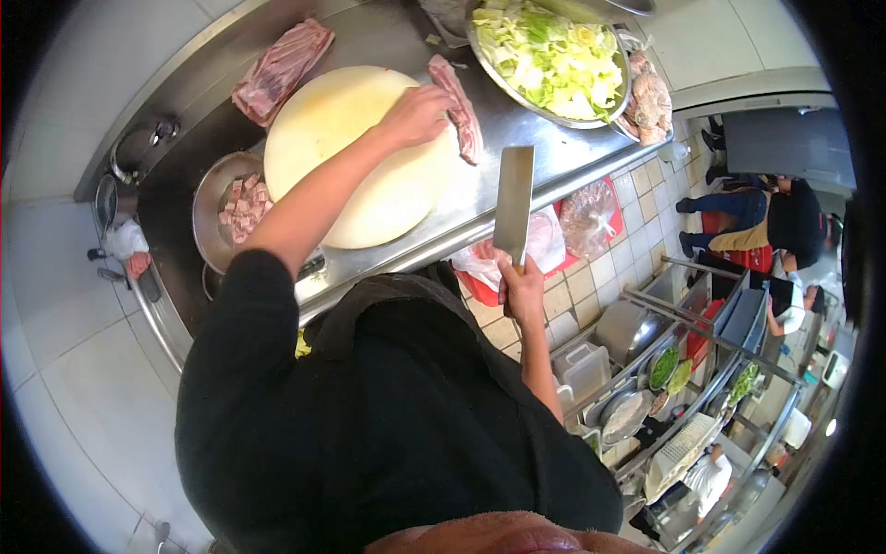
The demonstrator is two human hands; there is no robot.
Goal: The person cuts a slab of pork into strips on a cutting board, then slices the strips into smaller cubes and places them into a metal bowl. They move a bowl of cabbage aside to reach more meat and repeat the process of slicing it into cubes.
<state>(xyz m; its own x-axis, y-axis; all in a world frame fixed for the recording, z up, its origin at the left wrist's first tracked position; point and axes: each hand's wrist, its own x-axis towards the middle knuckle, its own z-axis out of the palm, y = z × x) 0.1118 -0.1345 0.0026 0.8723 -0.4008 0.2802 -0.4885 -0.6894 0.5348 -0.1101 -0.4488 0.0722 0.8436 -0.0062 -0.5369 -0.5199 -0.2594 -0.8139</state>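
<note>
Upper centre: left hand (417, 118) curled at meat strip (465, 131), grip unclear to me. Mid-frame: right hand (524, 291) closed round cleaver (513, 198). Likely positioning stage; next calls for strip on board (397, 194).

The left hand (417, 116) reaches over a round cutting board (337, 106) to a strip of raw meat (464, 125) at its right edge, the fingers' grip being unclear, while the right hand (524, 290) holds a cleaver (513, 198) by the handle in front of the metal counter (477, 194). Just left of the board sits a metal bowl (209, 208) of diced meat (245, 208), with a larger meat slab (283, 72) farther back; chopped lettuce (552, 60) fills another bowl (509, 97) at the right.
</note>
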